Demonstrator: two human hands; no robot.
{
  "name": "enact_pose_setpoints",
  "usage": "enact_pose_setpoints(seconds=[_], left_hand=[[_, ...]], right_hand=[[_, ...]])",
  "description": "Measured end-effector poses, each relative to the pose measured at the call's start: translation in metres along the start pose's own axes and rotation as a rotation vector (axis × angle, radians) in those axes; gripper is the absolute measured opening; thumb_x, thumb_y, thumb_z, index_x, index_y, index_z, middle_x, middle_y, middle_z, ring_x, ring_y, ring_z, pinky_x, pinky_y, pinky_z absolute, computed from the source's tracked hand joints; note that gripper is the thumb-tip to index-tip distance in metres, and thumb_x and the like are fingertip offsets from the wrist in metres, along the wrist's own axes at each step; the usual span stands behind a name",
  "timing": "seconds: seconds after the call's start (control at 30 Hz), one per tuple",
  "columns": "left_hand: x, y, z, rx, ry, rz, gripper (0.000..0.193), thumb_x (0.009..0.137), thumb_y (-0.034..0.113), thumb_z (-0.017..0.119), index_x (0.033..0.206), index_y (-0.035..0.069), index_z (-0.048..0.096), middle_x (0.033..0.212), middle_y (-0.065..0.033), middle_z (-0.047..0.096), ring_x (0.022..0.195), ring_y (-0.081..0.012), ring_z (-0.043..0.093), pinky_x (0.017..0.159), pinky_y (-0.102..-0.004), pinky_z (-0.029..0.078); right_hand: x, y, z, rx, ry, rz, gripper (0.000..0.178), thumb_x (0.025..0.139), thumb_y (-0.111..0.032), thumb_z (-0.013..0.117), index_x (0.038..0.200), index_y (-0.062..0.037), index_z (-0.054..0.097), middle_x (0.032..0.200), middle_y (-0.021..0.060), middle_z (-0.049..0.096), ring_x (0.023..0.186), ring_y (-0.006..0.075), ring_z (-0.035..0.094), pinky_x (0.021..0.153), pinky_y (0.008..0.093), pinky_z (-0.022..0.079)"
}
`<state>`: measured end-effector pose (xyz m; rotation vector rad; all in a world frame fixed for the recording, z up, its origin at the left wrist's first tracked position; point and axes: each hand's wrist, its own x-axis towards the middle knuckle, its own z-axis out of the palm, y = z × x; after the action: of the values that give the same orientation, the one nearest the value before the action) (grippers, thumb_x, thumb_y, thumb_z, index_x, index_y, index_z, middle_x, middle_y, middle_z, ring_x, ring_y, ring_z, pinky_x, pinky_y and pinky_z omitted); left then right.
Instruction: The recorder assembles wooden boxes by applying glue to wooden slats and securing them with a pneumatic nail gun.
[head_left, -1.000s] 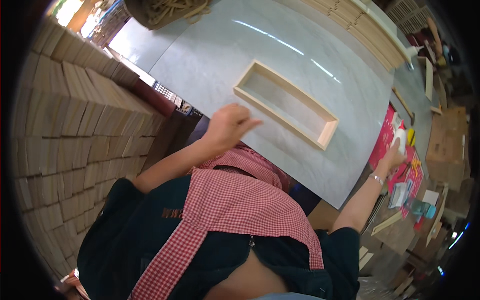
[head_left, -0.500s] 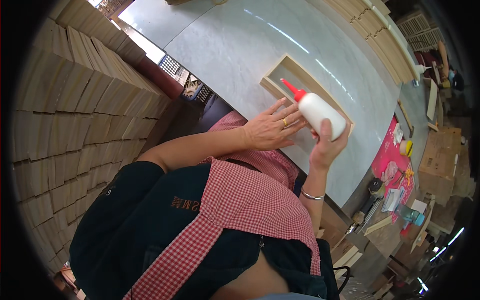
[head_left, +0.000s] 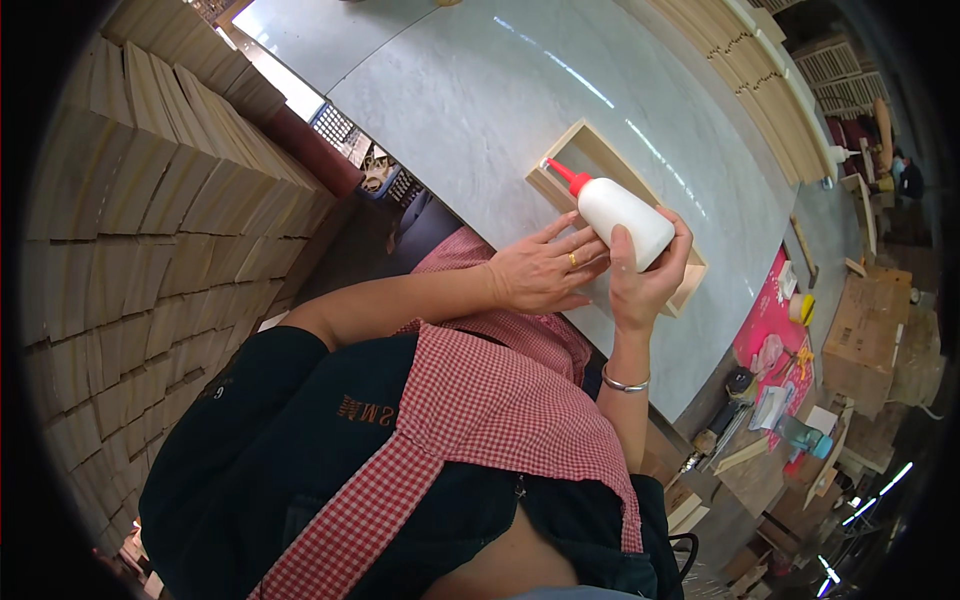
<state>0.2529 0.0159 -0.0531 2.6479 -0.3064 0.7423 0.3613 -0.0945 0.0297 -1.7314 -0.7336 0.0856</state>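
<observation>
Lowered, the right hand (head_left: 640, 285) grips the glue bottle (head_left: 620, 212); left hand (head_left: 540, 272) open beside.

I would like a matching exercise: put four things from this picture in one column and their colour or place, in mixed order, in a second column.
Things:
1. bottle
2. bottle nozzle
3. wooden frame
4. bracelet

Descriptions:
A. red
B. lying on the grey table
C. on the right wrist
D. white, held in the right hand

Pairs: 1-D, 2-A, 3-B, 4-C
</observation>
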Motion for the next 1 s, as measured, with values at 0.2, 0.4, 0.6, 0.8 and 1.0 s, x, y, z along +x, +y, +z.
enact_pose_setpoints(seconds=[0.2, 0.4, 0.6, 0.8, 1.0], left_hand=[[0.001, 0.0, -0.003, -0.036, -0.002, -0.001, 0.058, 0.093, 0.041, 0.063, 0.136, 0.003, 0.056, 0.159, -0.0167, 0.037, 0.152, -0.0312, 0.028, 0.124, -0.0549, 0.02], [0.002, 0.002, -0.003, -0.03, 0.01, -0.003, 0.058, 0.092, 0.041, 0.064, 0.135, 0.003, 0.057, 0.164, -0.0157, 0.03, 0.156, -0.0289, 0.022, 0.124, -0.0528, 0.02], [0.003, 0.002, -0.002, -0.019, 0.002, -0.013, 0.058, 0.092, 0.042, 0.064, 0.135, 0.003, 0.058, 0.165, -0.015, 0.029, 0.156, -0.0283, 0.021, 0.124, -0.0511, 0.02], [0.003, 0.002, 0.0, -0.006, 0.001, -0.023, 0.058, 0.09, 0.042, 0.066, 0.135, 0.006, 0.06, 0.164, -0.0146, 0.032, 0.155, -0.0285, 0.025, 0.125, -0.0516, 0.017], [0.005, 0.003, -0.003, -0.007, -0.015, -0.028, 0.057, 0.09, 0.041, 0.066, 0.133, 0.004, 0.06, 0.164, -0.0144, 0.031, 0.155, -0.0286, 0.025, 0.125, -0.0509, 0.017]], right_hand=[[0.014, 0.004, 0.004, -0.065, 0.039, -0.057, 0.053, 0.085, -0.02, 0.078, 0.127, -0.0033, 0.05, 0.119, 0.0147, 0.059, 0.099, 0.0268, 0.063, 0.084, 0.0344, 0.055], [0.032, 0.012, 0.009, -0.165, 0.106, -0.148, 0.054, 0.085, -0.023, 0.079, 0.125, -0.0019, 0.051, 0.115, 0.0153, 0.061, 0.094, 0.0271, 0.063, 0.081, 0.0352, 0.055], [0.041, 0.017, 0.007, -0.247, 0.159, -0.2, 0.054, 0.084, -0.024, 0.08, 0.125, -0.0013, 0.051, 0.113, 0.0158, 0.062, 0.091, 0.0276, 0.064, 0.078, 0.0361, 0.055], [0.036, 0.017, -0.004, -0.287, 0.197, -0.202, 0.055, 0.084, -0.026, 0.08, 0.124, -0.0014, 0.052, 0.111, 0.0157, 0.062, 0.09, 0.028, 0.064, 0.078, 0.0369, 0.055], [0.021, 0.012, -0.032, -0.337, 0.24, -0.129, 0.053, 0.084, -0.028, 0.079, 0.123, -0.0018, 0.053, 0.108, 0.0158, 0.063, 0.088, 0.0281, 0.064, 0.077, 0.0372, 0.055]])
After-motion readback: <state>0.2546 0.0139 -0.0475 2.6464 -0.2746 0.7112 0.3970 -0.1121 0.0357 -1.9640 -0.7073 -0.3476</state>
